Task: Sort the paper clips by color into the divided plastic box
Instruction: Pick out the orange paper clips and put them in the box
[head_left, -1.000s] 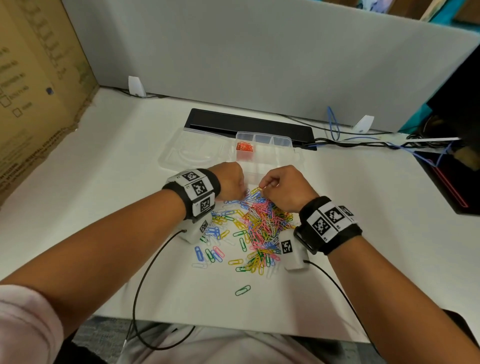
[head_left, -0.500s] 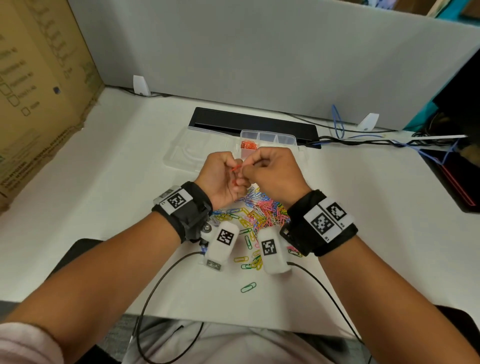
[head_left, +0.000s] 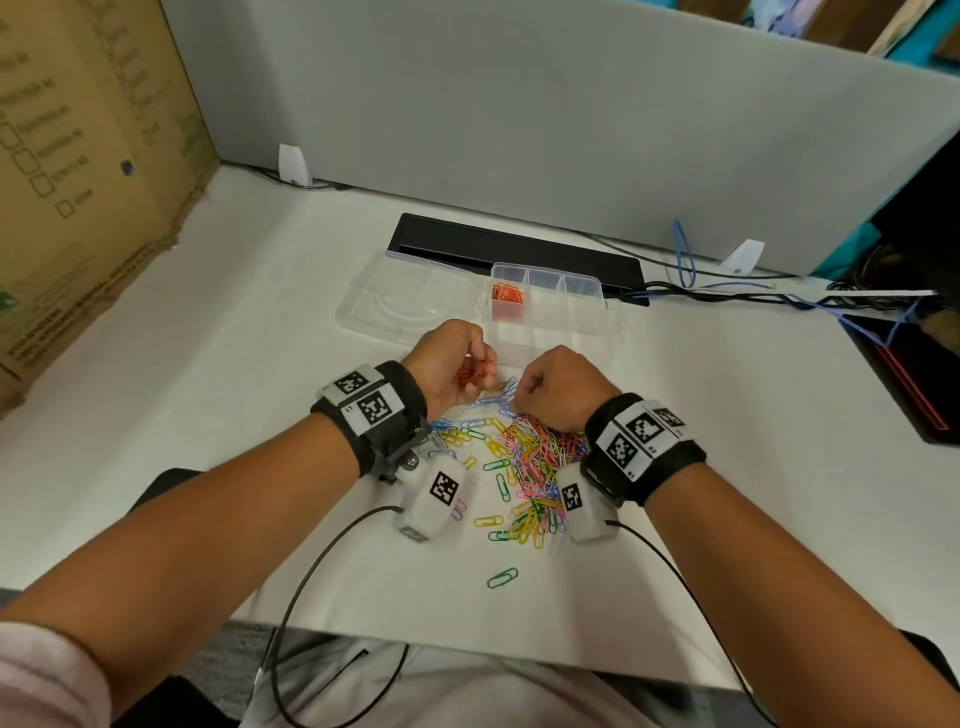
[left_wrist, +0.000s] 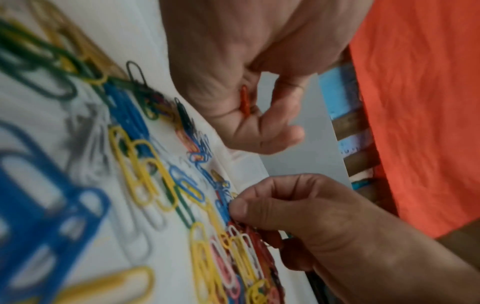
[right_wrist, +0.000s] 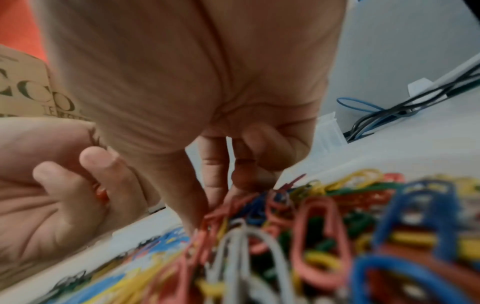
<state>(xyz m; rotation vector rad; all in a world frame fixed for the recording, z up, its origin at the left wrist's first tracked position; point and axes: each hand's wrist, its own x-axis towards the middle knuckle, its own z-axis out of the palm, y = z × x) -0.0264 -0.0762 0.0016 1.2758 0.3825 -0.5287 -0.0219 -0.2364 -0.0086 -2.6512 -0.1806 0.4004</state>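
A heap of mixed-colour paper clips (head_left: 524, 462) lies on the white desk. Behind it stands the clear divided box (head_left: 582, 312), with orange clips (head_left: 506, 293) in its far-left compartment. My left hand (head_left: 480, 369) hovers just past the heap, fingers curled round a few orange clips (left_wrist: 244, 101). My right hand (head_left: 514, 405) is down on the heap's far edge. Its thumb (left_wrist: 239, 205) and curled fingers pinch a red-orange clip (right_wrist: 223, 209) among the tangled ones. The rest of what it grips is hidden.
The box's clear lid (head_left: 410, 306) lies open to the left of the box. A black bar (head_left: 519, 247) and cables (head_left: 753, 296) run along the back. A cardboard box (head_left: 78, 182) stands at the left. One green clip (head_left: 503, 577) lies alone near the front edge.
Half a second ago both hands met above the heap over an orange clip. They have parted: the right hand dropped back onto the heap, and the left stays raised with the orange clips.
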